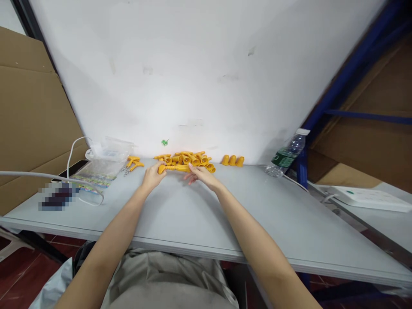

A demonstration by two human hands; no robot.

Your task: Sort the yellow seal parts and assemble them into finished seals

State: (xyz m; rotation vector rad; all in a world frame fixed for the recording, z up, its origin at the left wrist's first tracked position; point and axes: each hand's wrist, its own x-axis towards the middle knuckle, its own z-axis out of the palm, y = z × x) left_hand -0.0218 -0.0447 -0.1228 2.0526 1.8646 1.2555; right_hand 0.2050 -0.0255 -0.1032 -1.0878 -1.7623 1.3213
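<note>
A long yellow plastic piece (pixel 178 168) with a ridged neck lies level between my two hands, just in front of a pile. My left hand (pixel 152 177) is closed on its thicker left end. At its right end, my right hand (pixel 201 175) pinches it between thumb and fingers, with the lower fingers loosely curled. Behind sits the pile of yellow plastic parts (pixel 195 159), several with round, cup-like open ends. To the left lie T-handled yellow corkscrews (pixel 137 164) with metal spirals. Three yellow caps (pixel 232 161) stand in a row on the right.
A tilted plastic bottle (pixel 287 154) leans at the table's back right near a blue frame post (pixel 301 169). Clear plastic bags (pixel 103 165), a white cable (pixel 69 159) and a pixelated dark item (pixel 58 197) occupy the left. A white wall (pixel 206 86) rises behind the grey table (pixel 257 214).
</note>
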